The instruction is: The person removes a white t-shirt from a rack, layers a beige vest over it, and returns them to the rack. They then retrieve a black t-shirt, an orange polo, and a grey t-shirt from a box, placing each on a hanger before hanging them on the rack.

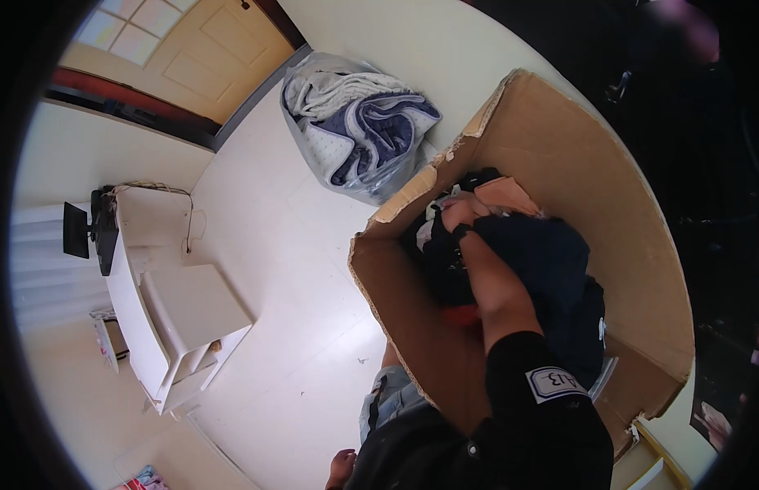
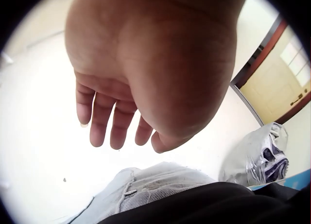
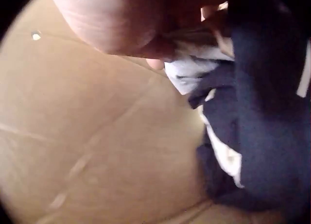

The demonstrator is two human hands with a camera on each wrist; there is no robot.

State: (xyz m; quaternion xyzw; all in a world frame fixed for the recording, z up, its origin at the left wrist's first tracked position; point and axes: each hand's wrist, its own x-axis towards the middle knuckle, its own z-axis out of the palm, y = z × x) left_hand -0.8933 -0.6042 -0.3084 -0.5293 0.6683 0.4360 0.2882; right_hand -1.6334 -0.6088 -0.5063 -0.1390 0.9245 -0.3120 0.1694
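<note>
My right hand (image 1: pixel 463 211) is deep inside a large cardboard box (image 1: pixel 575 147), its fingers curled into a heap of clothes. Pale grey-white cloth (image 3: pixel 187 71) comes out from under this hand in the right wrist view; part of the fingers is hidden. Dark navy clothes (image 1: pixel 543 253) fill much of the box around the wrist, with an orange-pink piece (image 1: pixel 510 196) beside the hand and a red one (image 1: pixel 459 316) lower down. Outside the box, my left hand (image 2: pixel 146 73) hangs by my side with relaxed fingers and holds nothing.
A clear plastic bag (image 1: pixel 379 184) stuffed with white and navy bedding stands on the floor beyond the box. White desk furniture (image 1: pixel 191 306) with a monitor (image 1: pixel 75 230) is at the left, and a door (image 1: pixel 220 49) at the back. The box's torn upper edge (image 1: pixel 412 192) rises near my arm.
</note>
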